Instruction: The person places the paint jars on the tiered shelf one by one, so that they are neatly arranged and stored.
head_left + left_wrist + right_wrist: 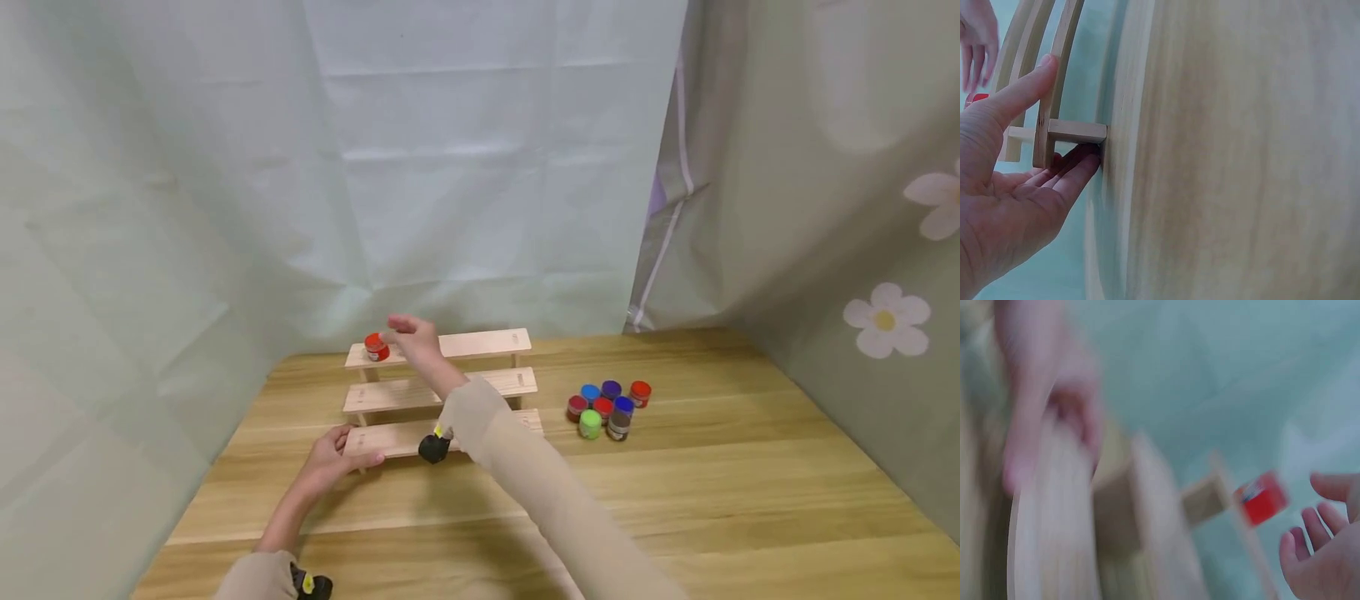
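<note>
A three-tier wooden stand is on the table, each tier a pale flat board. On the left end of its top board sits a small red paint jar. My right hand hovers just right of that jar; in the right wrist view a gap separates its fingers from the jar. The left hand grips the left end of the lowest board, thumb on the board and fingers round beneath it beside the support. The right forearm covers parts of the two lower boards.
To the right of the stand, several small paint jars cluster on the wooden table: blue, purple, red, dark red and a green jar. One red jar stands at the cluster's right edge. Pale curtains hang behind and at both sides.
</note>
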`<state>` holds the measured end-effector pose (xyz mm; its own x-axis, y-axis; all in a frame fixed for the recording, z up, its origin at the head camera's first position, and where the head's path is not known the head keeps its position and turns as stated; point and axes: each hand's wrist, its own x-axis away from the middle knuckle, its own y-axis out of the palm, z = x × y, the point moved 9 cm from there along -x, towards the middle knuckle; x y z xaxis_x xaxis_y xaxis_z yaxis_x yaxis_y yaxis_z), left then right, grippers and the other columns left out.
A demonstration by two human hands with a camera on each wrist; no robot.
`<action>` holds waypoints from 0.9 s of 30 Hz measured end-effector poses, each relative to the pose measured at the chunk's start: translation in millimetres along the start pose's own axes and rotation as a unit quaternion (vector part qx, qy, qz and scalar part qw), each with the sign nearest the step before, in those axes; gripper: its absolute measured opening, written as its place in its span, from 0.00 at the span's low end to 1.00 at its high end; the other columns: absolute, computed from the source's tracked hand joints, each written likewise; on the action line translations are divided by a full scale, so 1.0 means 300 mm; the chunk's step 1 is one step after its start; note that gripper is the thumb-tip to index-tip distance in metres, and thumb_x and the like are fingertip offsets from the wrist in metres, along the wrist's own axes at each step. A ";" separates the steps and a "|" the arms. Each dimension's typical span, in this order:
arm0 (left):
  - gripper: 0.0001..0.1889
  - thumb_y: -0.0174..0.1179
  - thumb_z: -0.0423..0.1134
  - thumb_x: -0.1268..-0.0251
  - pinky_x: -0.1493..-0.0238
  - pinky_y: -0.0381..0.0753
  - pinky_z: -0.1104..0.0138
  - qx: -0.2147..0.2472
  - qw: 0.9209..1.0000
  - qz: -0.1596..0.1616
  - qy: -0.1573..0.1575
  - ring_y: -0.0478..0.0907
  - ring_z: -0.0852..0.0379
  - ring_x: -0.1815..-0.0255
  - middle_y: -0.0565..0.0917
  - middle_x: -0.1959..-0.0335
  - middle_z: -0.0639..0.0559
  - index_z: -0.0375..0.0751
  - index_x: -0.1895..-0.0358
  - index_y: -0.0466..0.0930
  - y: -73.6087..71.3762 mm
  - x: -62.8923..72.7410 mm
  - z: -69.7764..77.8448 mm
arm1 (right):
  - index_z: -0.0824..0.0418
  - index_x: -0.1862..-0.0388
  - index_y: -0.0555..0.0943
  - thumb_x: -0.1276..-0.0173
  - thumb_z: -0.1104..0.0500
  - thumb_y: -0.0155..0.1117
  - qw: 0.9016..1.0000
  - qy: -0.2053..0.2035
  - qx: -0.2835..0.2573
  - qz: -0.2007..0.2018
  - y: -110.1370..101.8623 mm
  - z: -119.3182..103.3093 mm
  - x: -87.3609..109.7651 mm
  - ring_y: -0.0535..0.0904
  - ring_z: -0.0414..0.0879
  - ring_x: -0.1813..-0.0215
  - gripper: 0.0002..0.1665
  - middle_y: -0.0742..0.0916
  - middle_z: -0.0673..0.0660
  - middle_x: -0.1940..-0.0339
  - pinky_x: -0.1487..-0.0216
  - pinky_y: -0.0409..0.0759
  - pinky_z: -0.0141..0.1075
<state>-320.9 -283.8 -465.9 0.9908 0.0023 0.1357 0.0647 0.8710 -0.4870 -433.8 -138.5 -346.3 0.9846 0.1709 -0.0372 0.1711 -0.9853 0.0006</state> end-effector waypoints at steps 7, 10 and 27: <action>0.48 0.69 0.44 0.40 0.41 0.77 0.64 0.014 1.000 -0.001 0.005 0.70 0.37 0.33 0.66 0.32 0.24 0.20 0.28 0.49 -0.010 0.008 0.008 | 0.60 0.40 0.80 0.34 0.62 0.66 0.996 -0.039 -0.082 -0.018 -0.066 -0.159 0.045 0.80 0.48 0.39 0.22 0.84 0.57 0.40 0.38 0.79 0.38; 0.48 0.68 0.43 0.39 0.41 0.76 0.67 0.015 1.000 -0.007 0.005 0.69 0.37 0.31 0.64 0.30 0.24 0.20 0.28 0.48 -0.017 0.004 0.003 | 0.60 0.42 0.81 0.34 0.62 0.66 0.994 -0.064 -0.086 -0.015 -0.107 -0.216 0.069 0.81 0.48 0.41 0.21 0.84 0.58 0.41 0.39 0.79 0.37; 0.54 0.68 0.46 0.41 0.26 0.61 0.46 0.011 1.000 -0.013 -0.007 0.58 0.31 0.26 0.55 0.27 0.22 0.19 0.27 0.40 -0.020 -0.027 0.017 | 0.65 0.42 0.78 0.31 0.61 0.63 0.992 -0.106 -0.003 0.066 -0.630 -0.198 0.134 0.79 0.36 0.54 0.20 0.82 0.65 0.41 0.36 0.77 0.43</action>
<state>-329.9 -286.6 -459.6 0.9869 -0.0141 0.1610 0.0884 0.8811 -0.4646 -424.3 54.9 -288.6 0.9690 0.0343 -0.2449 0.0418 -0.9988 0.0254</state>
